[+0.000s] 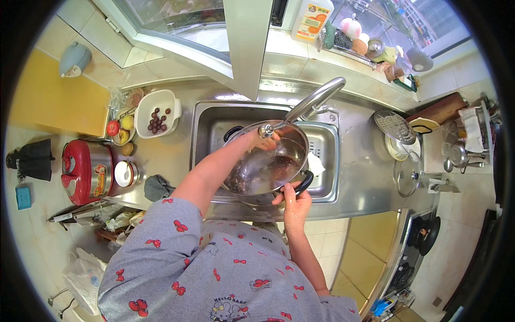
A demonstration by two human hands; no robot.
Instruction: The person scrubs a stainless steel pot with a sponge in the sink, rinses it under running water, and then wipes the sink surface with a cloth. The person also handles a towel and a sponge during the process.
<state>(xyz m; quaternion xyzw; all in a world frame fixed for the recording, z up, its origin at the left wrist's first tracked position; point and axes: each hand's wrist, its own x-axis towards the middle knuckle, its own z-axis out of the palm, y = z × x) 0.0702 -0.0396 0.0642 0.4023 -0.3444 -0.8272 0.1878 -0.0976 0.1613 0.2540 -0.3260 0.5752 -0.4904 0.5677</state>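
Observation:
A large stainless steel pot [257,173] sits tilted over the left bowl of the double sink [209,116], its wet inside facing me. My right hand [295,203] grips the black side handle [306,183] at the pot's near right. The pot's other black handle [233,132] shows at the far left rim. My left hand [265,141] reaches over the pot, right beside the outlet of the chrome faucet [310,102]. Its fingers are curled and partly hidden by the outlet, so whether they grip anything is unclear. A white cloth or paper [316,164] lies in the right bowl.
To the left, a white colander [177,110] holds several grapes [157,122], near a fruit bowl [124,135] and a red cooker [86,171]. A dark cloth [157,188] lies by the front edge. Rightward are a steel strainer [394,126] and a glass lid [407,177]. An open window frame [247,48] overhangs the sink.

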